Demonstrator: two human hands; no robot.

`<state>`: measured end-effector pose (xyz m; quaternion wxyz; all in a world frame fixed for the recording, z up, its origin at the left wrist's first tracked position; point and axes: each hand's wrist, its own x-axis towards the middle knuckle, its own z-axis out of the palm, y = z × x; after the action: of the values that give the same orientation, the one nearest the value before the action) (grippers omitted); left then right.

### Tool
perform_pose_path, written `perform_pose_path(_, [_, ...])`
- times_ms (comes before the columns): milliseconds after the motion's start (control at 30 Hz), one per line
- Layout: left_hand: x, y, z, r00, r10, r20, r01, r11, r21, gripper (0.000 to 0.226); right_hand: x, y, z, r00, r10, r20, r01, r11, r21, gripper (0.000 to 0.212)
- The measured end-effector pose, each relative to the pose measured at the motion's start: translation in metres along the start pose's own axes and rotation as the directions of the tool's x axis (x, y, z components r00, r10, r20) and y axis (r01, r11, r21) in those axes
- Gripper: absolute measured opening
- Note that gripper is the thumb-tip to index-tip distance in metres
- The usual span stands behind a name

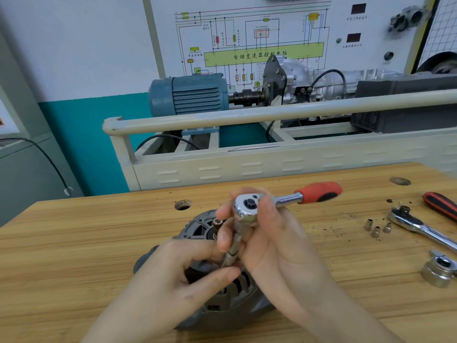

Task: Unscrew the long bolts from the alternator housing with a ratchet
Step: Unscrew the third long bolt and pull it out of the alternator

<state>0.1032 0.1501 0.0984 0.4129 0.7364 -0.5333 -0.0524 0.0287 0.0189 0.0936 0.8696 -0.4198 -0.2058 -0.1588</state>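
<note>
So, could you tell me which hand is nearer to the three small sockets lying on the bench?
Right. The right hand, gripping the ratchet head, is nearer the small sockets; the left hand is farther away on the alternator.

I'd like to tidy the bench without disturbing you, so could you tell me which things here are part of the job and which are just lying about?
In use:
- ratchet, gripped at its head by the right hand
- extension bar, steadied near its lower end by the left hand
- alternator

Lying about:
- second ratchet
- three small sockets
- large socket
- red-and-black handle
</note>
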Motion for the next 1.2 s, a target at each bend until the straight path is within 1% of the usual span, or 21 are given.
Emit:
perform_pose_path(33, [0.000, 0.000, 0.000, 1.000, 0.004, -0.009, -0.003, 1.000, 0.013, 0.038, 0.000, 0.000, 0.000, 1.000, 0.008, -0.001, -0.008, 1.000, -0.002, 0.030])
perform_pose_path(133, [0.001, 0.002, 0.004, 0.996, -0.026, -0.090, 0.026, 1.000, -0.002, 0.028, 0.000, -0.001, 0.001, 1.000, 0.006, -0.006, -0.006, 1.000, 0.006, 0.026])
perform_pose_path(267, [0.003, 0.002, 0.007, 0.988, -0.068, -0.139, 0.067, 0.998, -0.014, 0.036, -0.001, -0.002, 0.001, 0.998, -0.041, -0.038, 0.043, 0.997, 0.060, 0.023])
perform_pose_path(333, [0.003, 0.001, 0.005, 0.991, -0.060, -0.122, 0.057, 0.998, -0.027, 0.036, -0.001, -0.002, 0.001, 0.999, -0.033, -0.037, 0.036, 0.997, 0.064, 0.024])
perform_pose_path(467, [0.001, -0.001, 0.000, 1.000, -0.022, -0.007, 0.022, 1.000, -0.013, 0.036, 0.001, -0.001, 0.000, 0.999, 0.002, -0.037, 0.000, 0.999, 0.048, 0.030])
perform_pose_path(500, [0.000, -0.001, 0.000, 1.000, -0.019, -0.019, 0.019, 1.000, -0.008, 0.035, 0.001, 0.000, 0.000, 0.999, 0.012, -0.039, -0.010, 0.998, 0.057, 0.031])
perform_pose_path(567, [0.000, -0.001, 0.002, 0.996, -0.020, -0.089, 0.021, 1.000, 0.009, 0.034, 0.002, 0.001, -0.001, 0.998, 0.028, -0.048, -0.023, 0.995, 0.098, 0.033])
perform_pose_path(667, [0.001, 0.000, 0.009, 0.982, -0.017, -0.189, 0.025, 0.999, 0.040, 0.027, 0.003, 0.002, -0.003, 0.995, 0.026, -0.100, -0.014, 0.993, 0.120, 0.035])
perform_pose_path(733, [0.002, 0.000, 0.010, 0.977, -0.014, -0.211, 0.023, 0.999, 0.044, 0.025, 0.002, 0.001, -0.004, 0.992, 0.010, -0.126, 0.006, 0.993, 0.120, 0.036])
perform_pose_path(833, [0.003, 0.001, 0.008, 0.987, -0.032, -0.158, 0.036, 0.999, 0.020, 0.033, 0.000, -0.001, -0.002, 0.996, 0.004, -0.090, 0.008, 0.992, 0.124, 0.032])
perform_pose_path(933, [0.002, 0.001, 0.003, 0.998, -0.012, -0.068, 0.011, 1.000, -0.006, 0.031, -0.001, -0.001, 0.001, 0.999, 0.008, -0.050, -0.004, 0.996, 0.090, 0.032])
perform_pose_path(1000, [0.001, 0.000, 0.001, 1.000, -0.010, -0.015, 0.010, 1.000, 0.010, 0.033, -0.002, 0.000, 0.003, 0.999, 0.015, -0.045, -0.012, 0.998, 0.067, 0.032])
perform_pose_path(1100, [0.001, -0.001, 0.000, 0.999, -0.035, -0.038, 0.035, 0.999, -0.015, 0.030, -0.002, 0.001, 0.003, 0.998, 0.032, -0.061, -0.028, 0.998, 0.065, 0.035])
perform_pose_path(1200, [0.002, -0.001, 0.004, 0.993, -0.082, -0.091, 0.078, 0.996, -0.045, 0.033, -0.001, 0.002, 0.002, 0.994, 0.046, -0.101, -0.035, 0.993, 0.112, 0.041])
